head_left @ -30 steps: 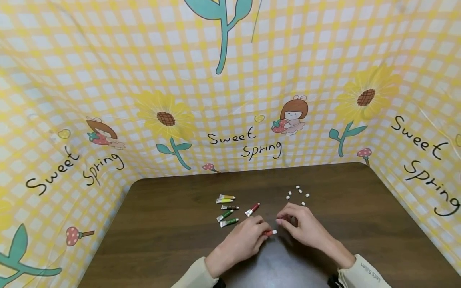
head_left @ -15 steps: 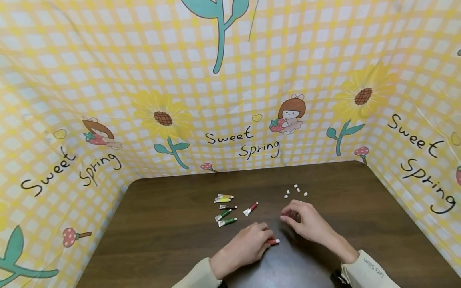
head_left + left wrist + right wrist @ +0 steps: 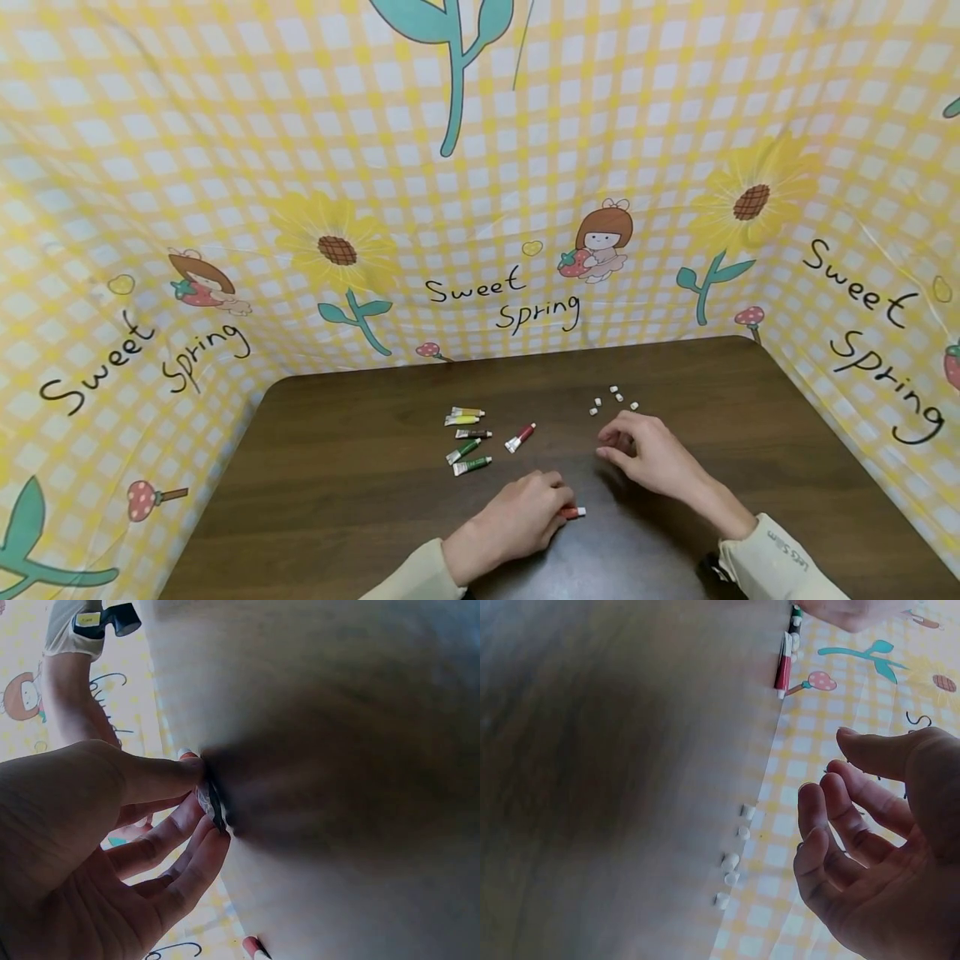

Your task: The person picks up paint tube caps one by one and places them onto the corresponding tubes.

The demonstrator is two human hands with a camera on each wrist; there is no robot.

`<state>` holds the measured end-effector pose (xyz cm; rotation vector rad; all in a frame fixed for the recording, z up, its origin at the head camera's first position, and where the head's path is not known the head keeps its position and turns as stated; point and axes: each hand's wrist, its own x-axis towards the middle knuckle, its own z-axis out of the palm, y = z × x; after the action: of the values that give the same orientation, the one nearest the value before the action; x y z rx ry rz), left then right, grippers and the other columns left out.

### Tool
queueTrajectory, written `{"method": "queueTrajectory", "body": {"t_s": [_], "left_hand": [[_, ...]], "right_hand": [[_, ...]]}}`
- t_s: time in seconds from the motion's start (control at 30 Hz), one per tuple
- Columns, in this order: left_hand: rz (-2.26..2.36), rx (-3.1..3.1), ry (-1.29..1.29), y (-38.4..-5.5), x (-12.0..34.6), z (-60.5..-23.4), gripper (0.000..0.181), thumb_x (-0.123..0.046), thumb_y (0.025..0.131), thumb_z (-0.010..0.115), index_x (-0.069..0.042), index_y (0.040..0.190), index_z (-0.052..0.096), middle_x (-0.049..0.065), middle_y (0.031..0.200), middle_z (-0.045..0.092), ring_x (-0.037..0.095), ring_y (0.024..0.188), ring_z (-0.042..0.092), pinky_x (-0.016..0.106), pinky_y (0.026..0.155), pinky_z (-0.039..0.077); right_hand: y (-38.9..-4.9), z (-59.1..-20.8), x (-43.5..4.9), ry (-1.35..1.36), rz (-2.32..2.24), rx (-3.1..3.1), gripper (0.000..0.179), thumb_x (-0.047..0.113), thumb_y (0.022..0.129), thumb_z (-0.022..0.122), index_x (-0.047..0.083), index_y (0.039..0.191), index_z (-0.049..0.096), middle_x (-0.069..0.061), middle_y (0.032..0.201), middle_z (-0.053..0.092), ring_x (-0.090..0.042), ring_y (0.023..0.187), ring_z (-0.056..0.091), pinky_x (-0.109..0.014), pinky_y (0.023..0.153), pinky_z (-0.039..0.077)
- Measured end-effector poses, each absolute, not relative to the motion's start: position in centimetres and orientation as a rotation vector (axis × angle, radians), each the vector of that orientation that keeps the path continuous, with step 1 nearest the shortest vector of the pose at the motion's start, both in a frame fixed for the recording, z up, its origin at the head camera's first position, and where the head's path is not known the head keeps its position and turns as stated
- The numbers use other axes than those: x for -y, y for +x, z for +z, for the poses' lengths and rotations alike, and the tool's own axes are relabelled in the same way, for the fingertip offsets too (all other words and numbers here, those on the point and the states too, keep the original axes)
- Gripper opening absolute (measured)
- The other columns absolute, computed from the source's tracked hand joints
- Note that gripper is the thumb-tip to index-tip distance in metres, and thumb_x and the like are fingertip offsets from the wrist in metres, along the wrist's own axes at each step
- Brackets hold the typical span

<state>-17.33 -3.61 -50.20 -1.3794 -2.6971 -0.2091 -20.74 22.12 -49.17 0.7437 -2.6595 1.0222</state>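
Note:
My left hand [image 3: 517, 521] pinches a small orange-red paint tube [image 3: 572, 512] with a white end, low over the table front. In the left wrist view, thumb and fingers close on the tube's silvery part [image 3: 204, 799], hiding much of it. My right hand [image 3: 654, 454] hovers to the right, fingers loosely bent with nothing between them, as the right wrist view confirms. Beyond it lie several small white caps [image 3: 618, 397]. A dark red paint tube [image 3: 522, 437] lies on the table, further back than the left hand.
Left of the dark red tube lie two green tubes [image 3: 472, 466], a dark brown tube [image 3: 473, 433] and two yellowish tubes [image 3: 462, 421]. They rest on a brown wooden table [image 3: 337, 492]. A yellow checked cloth [image 3: 420, 217] surrounds its back and sides.
My left hand has drawn nearer the table's front and slightly right, keeping the orange-red tube. My right hand has moved right, widening the gap between the hands.

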Motion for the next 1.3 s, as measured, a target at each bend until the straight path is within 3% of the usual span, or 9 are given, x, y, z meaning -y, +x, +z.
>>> {"method": "queueTrajectory", "body": {"t_s": [0.3, 0.53, 0.8, 1.03, 1.3], "left_hand": [[-0.239, 2.703, -1.395, -17.4, 3.6, -49.9, 0.005, -0.026, 0.102, 0.074, -0.023, 0.098, 0.076, -0.01, 0.093, 0.065, 0.004, 0.076, 0.058, 0.018, 0.066, 0.049], [-0.26, 2.658, -1.404, -17.6, 3.7, -49.8, 0.01, -0.027, 0.102, 0.074, -0.022, 0.094, 0.073, -0.01, 0.09, 0.063, 0.003, 0.073, 0.054, 0.017, 0.063, 0.046], [-0.239, 2.678, -1.364, -17.7, 3.7, -49.3, 0.012, -0.033, 0.102, 0.074, -0.021, 0.098, 0.075, -0.009, 0.092, 0.065, 0.005, 0.076, 0.058, 0.02, 0.066, 0.05], [-0.216, 2.698, -1.329, -18.2, 3.7, -49.1, 0.007, -0.026, 0.097, 0.076, -0.02, 0.101, 0.075, -0.008, 0.096, 0.067, 0.009, 0.08, 0.062, 0.023, 0.07, 0.053], [-0.219, 2.713, -1.3, -19.3, 4.3, -48.7, 0.014, -0.024, 0.099, 0.076, -0.016, 0.111, 0.076, -0.003, 0.103, 0.069, 0.011, 0.087, 0.065, 0.024, 0.074, 0.057]], "right_hand": [[-21.3, -48.9, -22.9, 0.669, 0.975, 2.675, 0.013, 0.01, 0.089, 0.088, 0.008, 0.098, 0.079, 0.011, 0.084, 0.067, 0.002, 0.071, 0.06, -0.032, 0.072, 0.058], [-21.7, -49.3, -23.4, 0.608, 0.936, 2.71, 0.012, 0.011, 0.089, 0.087, 0.009, 0.097, 0.078, 0.01, 0.082, 0.064, 0.002, 0.07, 0.058, -0.024, 0.063, 0.051], [-22.1, -49.5, -24.0, 0.584, 0.877, 2.729, 0.012, 0.012, 0.09, 0.087, 0.01, 0.097, 0.078, 0.011, 0.082, 0.064, 0.002, 0.069, 0.057, -0.023, 0.062, 0.05], [-22.4, -49.4, -24.3, 0.546, 0.859, 2.772, 0.012, 0.013, 0.09, 0.087, 0.01, 0.098, 0.079, 0.01, 0.084, 0.066, 0.001, 0.07, 0.058, -0.024, 0.062, 0.05], [-23.0, -49.5, -25.0, 0.522, 0.825, 2.8, 0.011, 0.013, 0.089, 0.087, 0.01, 0.097, 0.079, 0.005, 0.087, 0.07, -0.005, 0.076, 0.064, -0.029, 0.066, 0.053]]}}
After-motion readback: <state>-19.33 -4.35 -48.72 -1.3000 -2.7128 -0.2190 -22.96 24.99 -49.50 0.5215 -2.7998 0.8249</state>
